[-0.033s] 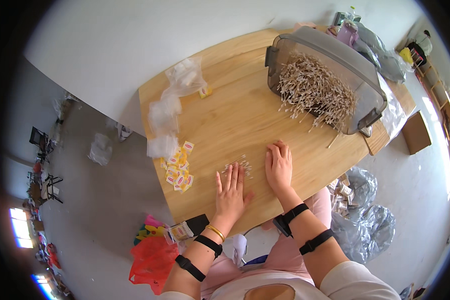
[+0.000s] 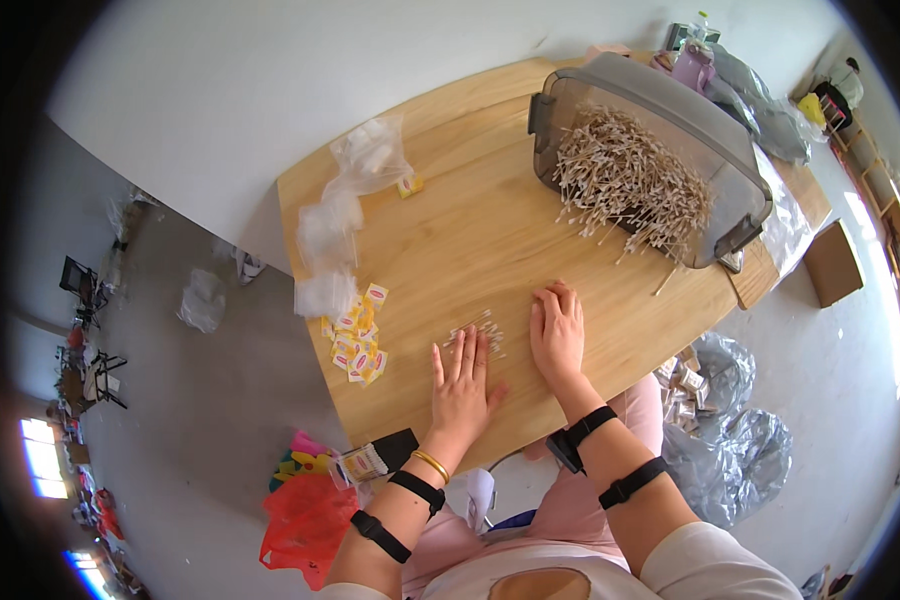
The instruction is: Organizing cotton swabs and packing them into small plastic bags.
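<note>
My left hand (image 2: 459,392) lies flat on the wooden table with its fingers spread. Its fingertips touch a small loose group of cotton swabs (image 2: 492,336). To the right of those swabs, my right hand (image 2: 558,335) rests on the tabletop, fingers slightly bent and close together; nothing shows in it. A pile of small yellow-and-white printed packets or cards (image 2: 360,350) is left of my left hand. Farther back on the right, a grey translucent plastic bin (image 2: 660,95) lies tipped on its side, its heap of cotton swabs (image 2: 630,180) spilling toward the table.
Clear plastic bags (image 2: 328,230) line the table's left side, with one yellow packet (image 2: 410,185) beside them. A red plastic bag (image 2: 305,525) and a black-and-clear pack (image 2: 375,458) are at the near left edge. Grey plastic bags (image 2: 735,465) and a cardboard box (image 2: 833,265) stand on the right-hand floor.
</note>
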A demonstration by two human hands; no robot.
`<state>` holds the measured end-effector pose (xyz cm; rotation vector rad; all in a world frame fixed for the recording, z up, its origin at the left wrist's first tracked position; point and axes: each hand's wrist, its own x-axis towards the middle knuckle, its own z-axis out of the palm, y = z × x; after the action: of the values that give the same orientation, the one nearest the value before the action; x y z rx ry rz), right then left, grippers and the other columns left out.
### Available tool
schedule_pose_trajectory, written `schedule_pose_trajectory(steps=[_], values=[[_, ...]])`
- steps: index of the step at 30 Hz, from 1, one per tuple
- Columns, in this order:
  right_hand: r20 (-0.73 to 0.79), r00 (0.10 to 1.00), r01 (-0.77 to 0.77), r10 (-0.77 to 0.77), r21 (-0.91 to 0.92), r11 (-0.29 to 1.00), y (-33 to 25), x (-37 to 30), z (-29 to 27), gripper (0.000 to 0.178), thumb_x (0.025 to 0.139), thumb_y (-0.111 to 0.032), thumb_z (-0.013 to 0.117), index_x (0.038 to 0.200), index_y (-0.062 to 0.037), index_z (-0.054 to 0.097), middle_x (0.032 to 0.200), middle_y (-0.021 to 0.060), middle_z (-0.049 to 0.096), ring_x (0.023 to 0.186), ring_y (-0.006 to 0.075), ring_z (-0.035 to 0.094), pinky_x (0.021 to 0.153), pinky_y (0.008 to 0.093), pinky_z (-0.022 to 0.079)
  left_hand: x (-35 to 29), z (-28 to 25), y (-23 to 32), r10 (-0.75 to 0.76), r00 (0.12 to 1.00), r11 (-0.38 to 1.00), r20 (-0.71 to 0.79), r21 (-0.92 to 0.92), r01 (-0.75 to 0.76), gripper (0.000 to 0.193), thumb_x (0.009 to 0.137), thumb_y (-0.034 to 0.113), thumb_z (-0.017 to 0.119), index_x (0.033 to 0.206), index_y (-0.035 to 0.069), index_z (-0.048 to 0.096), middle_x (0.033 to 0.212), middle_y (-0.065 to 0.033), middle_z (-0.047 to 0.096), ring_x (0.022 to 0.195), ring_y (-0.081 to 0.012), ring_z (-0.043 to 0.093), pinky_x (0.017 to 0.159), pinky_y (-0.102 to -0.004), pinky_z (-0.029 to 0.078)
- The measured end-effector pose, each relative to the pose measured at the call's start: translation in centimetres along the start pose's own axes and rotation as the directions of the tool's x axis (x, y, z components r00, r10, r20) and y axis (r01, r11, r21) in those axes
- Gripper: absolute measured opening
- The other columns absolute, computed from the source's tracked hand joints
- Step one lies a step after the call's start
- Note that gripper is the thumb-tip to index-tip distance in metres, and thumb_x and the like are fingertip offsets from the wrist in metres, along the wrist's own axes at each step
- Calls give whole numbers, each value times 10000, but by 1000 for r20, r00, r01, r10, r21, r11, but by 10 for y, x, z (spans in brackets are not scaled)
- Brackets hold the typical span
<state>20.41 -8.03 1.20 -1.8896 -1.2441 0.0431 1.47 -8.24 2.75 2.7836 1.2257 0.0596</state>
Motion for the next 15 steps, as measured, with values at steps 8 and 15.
schedule_pose_trajectory(steps=[8,15], values=[[-3,1000,-9,9,-16,1000,-1,-1,0,193,897,-110,612,1077,-43,630,1163,150,572,1225,354,511,1102,461,384,11,-4,0,-69,994,992,90,116,59,918,952,559,525,1572,-34,199,1658,-194,179,1554,-303,112,1238,-570,18],[30,999,-42,44,-62,997,5,-2,3,243,893,-127,603,1121,-44,612,1221,149,555,1259,360,485,1133,467,362,28,7,-8,-97,995,995,-9,-36,96,938,966,602,469,1575,-42,163,1660,-210,152,1554,-320,97,1238,-559,-10]])
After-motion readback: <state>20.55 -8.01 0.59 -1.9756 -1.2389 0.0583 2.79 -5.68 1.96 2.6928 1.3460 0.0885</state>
